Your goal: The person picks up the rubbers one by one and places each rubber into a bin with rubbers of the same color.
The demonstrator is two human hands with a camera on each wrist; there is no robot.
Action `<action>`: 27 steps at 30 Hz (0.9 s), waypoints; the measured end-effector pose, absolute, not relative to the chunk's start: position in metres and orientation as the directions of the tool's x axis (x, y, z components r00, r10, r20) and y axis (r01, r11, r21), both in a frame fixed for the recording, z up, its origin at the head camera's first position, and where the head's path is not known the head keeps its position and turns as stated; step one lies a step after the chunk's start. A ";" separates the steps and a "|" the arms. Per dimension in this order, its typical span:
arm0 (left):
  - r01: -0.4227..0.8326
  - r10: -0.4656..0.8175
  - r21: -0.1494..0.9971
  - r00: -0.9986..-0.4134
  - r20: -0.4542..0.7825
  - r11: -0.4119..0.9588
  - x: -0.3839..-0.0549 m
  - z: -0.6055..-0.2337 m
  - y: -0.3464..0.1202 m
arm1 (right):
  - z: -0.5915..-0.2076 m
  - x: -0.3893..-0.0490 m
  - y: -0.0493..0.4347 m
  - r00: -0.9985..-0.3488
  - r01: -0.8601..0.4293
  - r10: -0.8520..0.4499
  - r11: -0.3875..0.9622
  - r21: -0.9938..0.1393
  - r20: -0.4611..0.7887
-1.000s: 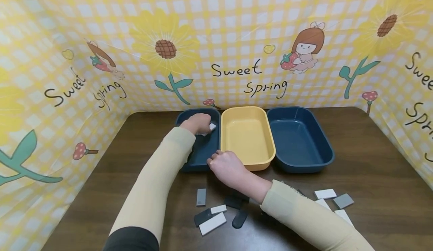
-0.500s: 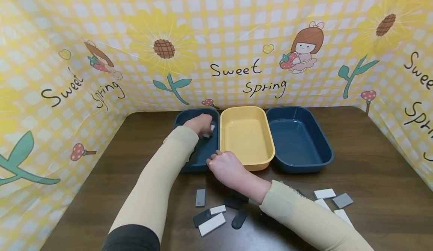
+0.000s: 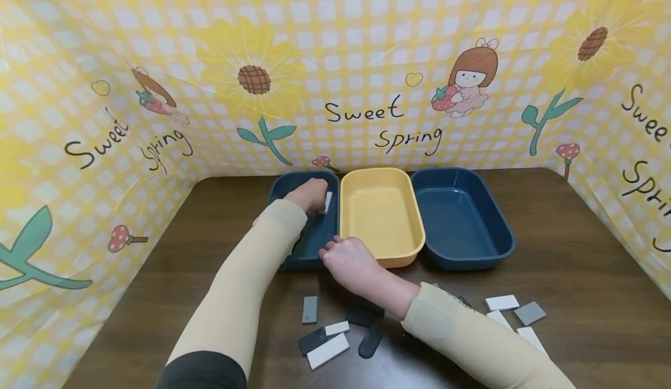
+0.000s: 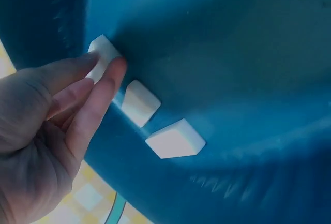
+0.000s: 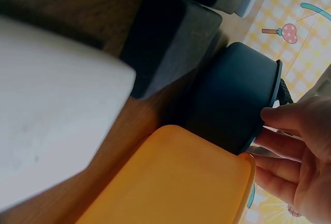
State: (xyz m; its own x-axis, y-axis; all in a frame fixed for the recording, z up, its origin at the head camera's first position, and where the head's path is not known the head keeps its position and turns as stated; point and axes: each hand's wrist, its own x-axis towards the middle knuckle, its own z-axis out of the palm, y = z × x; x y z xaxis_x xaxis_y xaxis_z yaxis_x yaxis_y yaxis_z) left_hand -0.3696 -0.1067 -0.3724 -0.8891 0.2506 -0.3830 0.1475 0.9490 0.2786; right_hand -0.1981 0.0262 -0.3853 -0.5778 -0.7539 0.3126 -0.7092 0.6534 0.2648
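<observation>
My left hand (image 3: pixel 310 195) reaches into the left blue tray (image 3: pixel 321 234), near its back right corner. In the left wrist view, its thumb and fingers pinch a small white block (image 4: pixel 102 44) against the tray's side. Two more white blocks, one squarish (image 4: pixel 141 103) and one longer (image 4: pixel 176 139), sit beside it in the tray, separated by small gaps. My right hand (image 3: pixel 352 264) is at the near right corner of that same tray, next to the yellow tray (image 3: pixel 382 217). Thumb and fingers grip the blue rim (image 5: pixel 274 87) in the right wrist view.
A second blue tray (image 3: pixel 461 223) stands right of the yellow one. Several blocks lie on the dark wooden table (image 3: pixel 173 296) in front, among them a grey block (image 3: pixel 310 309), a white block (image 3: pixel 328 351) and a rounded black piece (image 3: pixel 370 343). More blocks (image 3: pixel 501 303) lie beyond the right sleeve.
The white block in my left hand has turned from slanting to standing nearly along the tray's right wall, the hand shifting only slightly. My right hand stays in place.
</observation>
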 end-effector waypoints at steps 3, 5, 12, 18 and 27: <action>0.152 0.243 0.269 -0.905 -0.349 0.951 -0.369 -0.380 -0.107 | -0.388 -0.196 0.025 -0.572 -0.714 -0.757 0.649 0.262 0.317; 0.143 0.238 0.275 -0.905 -0.352 0.951 -0.367 -0.381 -0.108 | -0.389 -0.195 0.025 -0.568 -0.716 -0.758 0.647 0.261 0.320; 0.140 0.243 0.276 -0.891 -0.384 0.951 -0.365 -0.376 -0.106 | -0.389 -0.196 0.025 -0.572 -0.715 -0.758 0.648 0.261 0.313; 0.129 0.228 0.271 -0.898 -0.376 0.954 -0.367 -0.372 -0.104 | -0.386 -0.199 0.026 -0.583 -0.701 -0.748 0.661 0.268 0.316; 0.090 0.216 0.328 -0.904 -0.369 0.940 -0.366 -0.373 -0.101 | -0.387 -0.200 0.025 -0.590 -0.696 -0.747 0.663 0.275 0.306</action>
State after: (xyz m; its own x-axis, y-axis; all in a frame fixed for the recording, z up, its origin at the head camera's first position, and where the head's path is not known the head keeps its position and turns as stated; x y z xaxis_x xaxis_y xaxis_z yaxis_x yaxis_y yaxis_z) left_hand -0.3656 -0.1006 -0.3725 -0.9039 0.2156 -0.3694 0.0904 0.9405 0.3276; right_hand -0.2000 0.0252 -0.3867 -0.5902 -0.7469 0.3063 -0.6961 0.6630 0.2755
